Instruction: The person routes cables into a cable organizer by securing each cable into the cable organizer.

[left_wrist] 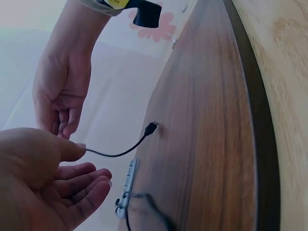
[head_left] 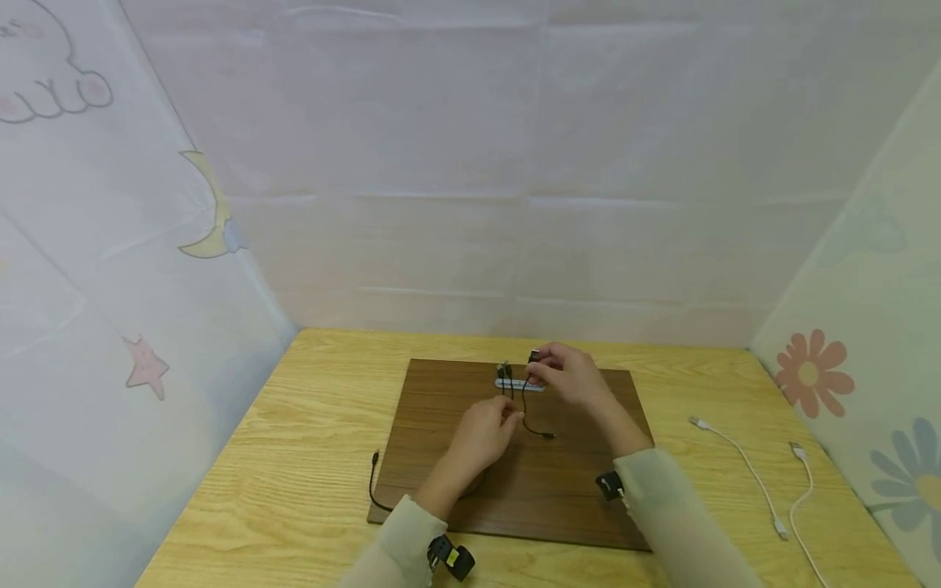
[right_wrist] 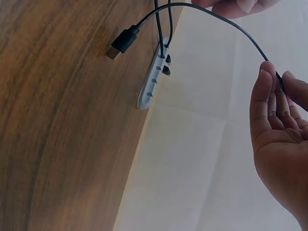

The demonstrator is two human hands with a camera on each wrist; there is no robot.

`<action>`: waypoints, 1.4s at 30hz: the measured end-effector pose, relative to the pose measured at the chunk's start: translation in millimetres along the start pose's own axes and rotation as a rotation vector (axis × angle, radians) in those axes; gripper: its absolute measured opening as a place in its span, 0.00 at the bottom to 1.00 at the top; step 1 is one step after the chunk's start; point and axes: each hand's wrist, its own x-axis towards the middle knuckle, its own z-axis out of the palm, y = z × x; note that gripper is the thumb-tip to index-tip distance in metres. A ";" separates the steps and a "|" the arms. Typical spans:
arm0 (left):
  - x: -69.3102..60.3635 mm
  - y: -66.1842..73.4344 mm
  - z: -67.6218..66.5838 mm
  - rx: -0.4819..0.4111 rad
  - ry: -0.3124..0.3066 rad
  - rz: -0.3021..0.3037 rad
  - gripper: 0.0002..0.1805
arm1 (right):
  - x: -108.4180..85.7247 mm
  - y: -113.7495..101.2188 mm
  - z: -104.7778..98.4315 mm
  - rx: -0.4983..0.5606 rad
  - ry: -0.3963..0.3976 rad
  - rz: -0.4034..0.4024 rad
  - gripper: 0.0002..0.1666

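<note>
At the far left, a pink star point(head_left: 148, 367) is printed on the wall covering. On the wooden counter point(head_left: 250, 457), a black cable point(head_left: 371, 487) curls out beside the left edge of a dark brown board point(head_left: 559, 498). Over the board, the left hand point(head_left: 481, 430) is relaxed, its fingers loosely extended and its thumb apart from them (whether the thumb touches the cable passing by its tip, I cannot tell). Just beyond it, two black cables point(head_left: 505, 372) sit in slots at the left end of a pale clip strip point(head_left: 531, 386), which lies near the board's far edge. To their right, another black cable point(right_wrist: 191, 5) hangs above the board, bending down to a small lower plug point(right_wrist: 125, 39). The right hand point(head_left: 569, 376) pinches it between thumb and fingers, just beside its upper plug point(head_left: 534, 356). Farther right, well apart from the board, two white cables lie on the counter, one straighter point(head_left: 749, 467), one wavier point(head_left: 793, 508).
</note>
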 end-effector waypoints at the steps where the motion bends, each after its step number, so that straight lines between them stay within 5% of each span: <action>1: 0.1 0.3 1.2 -0.015 0.006 -0.006 0.12 | 0.8 0.6 0.7 0.013 -0.009 0.007 0.13; 8: 0.1 3.2 8.8 -0.057 0.045 -0.041 0.08 | 5.0 4.9 6.8 0.080 -0.028 0.063 0.13; 23: 1.2 8.1 21.7 0.030 0.083 -0.071 0.09 | 12.9 9.8 12.2 0.133 -0.029 0.121 0.13; 30: -1.4 6.5 27.1 0.144 0.117 0.001 0.08 | 25.0 19.1 17.1 0.009 -0.031 0.159 0.16; 36: -3.7 8.8 29.7 0.233 0.081 -0.006 0.05 | 41.5 28.6 27.0 -0.075 -0.054 0.171 0.20; 42: -7.6 12.0 31.4 0.344 0.050 0.009 0.05 | 51.2 38.1 33.9 -0.193 -0.023 0.146 0.13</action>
